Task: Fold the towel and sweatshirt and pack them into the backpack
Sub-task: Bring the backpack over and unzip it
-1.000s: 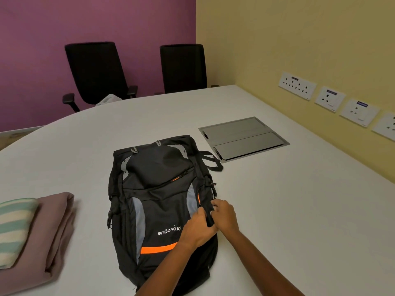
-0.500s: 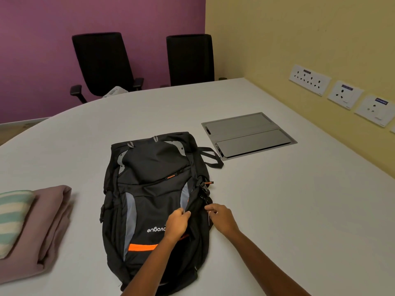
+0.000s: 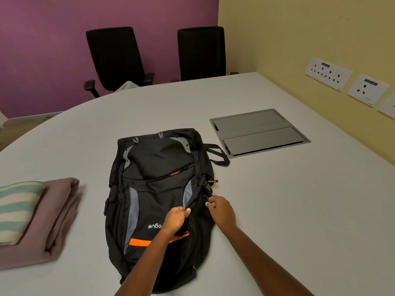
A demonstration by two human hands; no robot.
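A black backpack point(image 3: 158, 189) lies flat in the lower centre of the frame on a pale grey table point(image 3: 299, 210), front panel up, with an orange stripe point(image 3: 140, 242) across its lower part. The left hand point(image 3: 176, 218) comes in from the bottom edge, its fingers curled, and pinches a fold of the front fabric just right of the white logo. The right hand point(image 3: 221, 210) sits just beside it at the backpack's right edge. Its thumb and forefinger are closed on the edge directly below a black buckle point(image 3: 206, 186), but what lies between them is too small to tell.

At the left edge of the frame, well apart from the backpack, a folded mauve sweatshirt point(image 3: 57, 216) rests on the table with a folded green-and-cream striped towel point(image 3: 17, 210) on top of it.

A grey metal panel point(image 3: 256, 133) is set into the table to the upper right of the backpack. 2 black office chairs point(image 3: 115, 58) stand at the far side against a purple wall, and white wall sockets point(image 3: 328, 73) line the yellow wall at the right.
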